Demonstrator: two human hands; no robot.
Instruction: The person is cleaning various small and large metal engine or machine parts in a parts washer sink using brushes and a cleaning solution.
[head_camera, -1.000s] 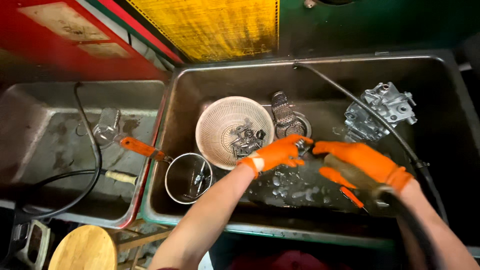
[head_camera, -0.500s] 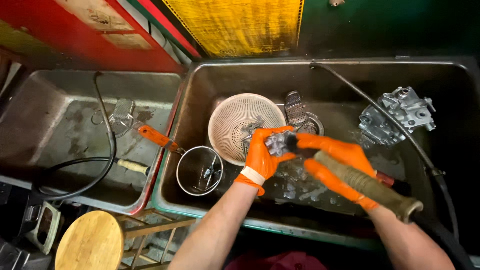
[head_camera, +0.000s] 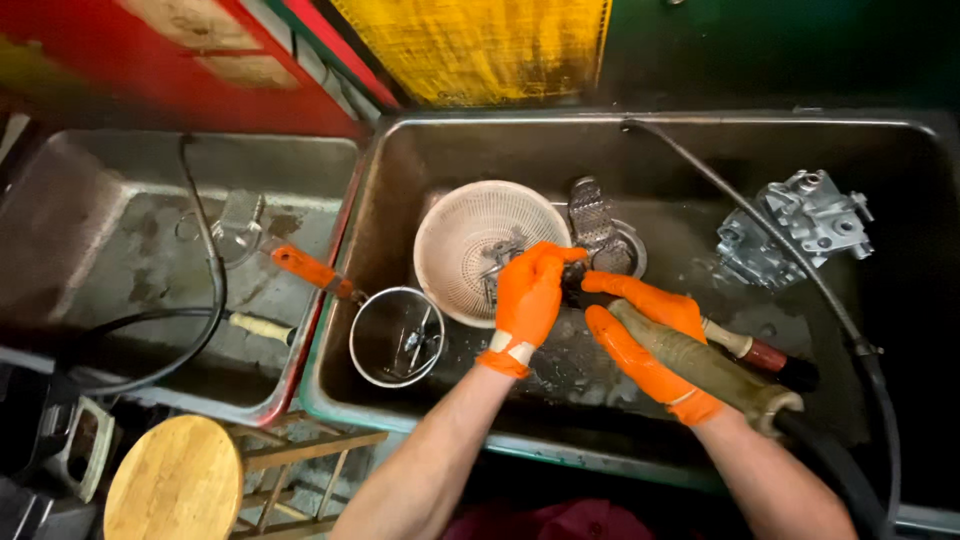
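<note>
Both gloved hands, left hand (head_camera: 528, 292) and right hand (head_camera: 645, 325), grip a small dark part (head_camera: 573, 280). They meet beside the white basket (head_camera: 470, 235) in the sink (head_camera: 400, 170)

Both gloved hands meet over the middle of the right sink (head_camera: 900, 420). The left hand (head_camera: 528, 300) is closed over a small dark part (head_camera: 573, 283), and the right hand (head_camera: 645, 345) pinches that part from the other side while gripping a hose nozzle (head_camera: 715, 370) along its palm. Just behind the left hand sits a pale colander (head_camera: 470, 235) with metal bits inside. A wire strainer (head_camera: 397, 337) with an orange handle stands by the sink's left wall, its handle crossing the rim. A grey casting (head_camera: 800, 225) lies towards the right rear corner. A black hose (head_camera: 770, 250) runs from the back edge down the right side. A round wooden stool (head_camera: 175, 480) stands below the left sink (head_camera: 80, 220).
</note>
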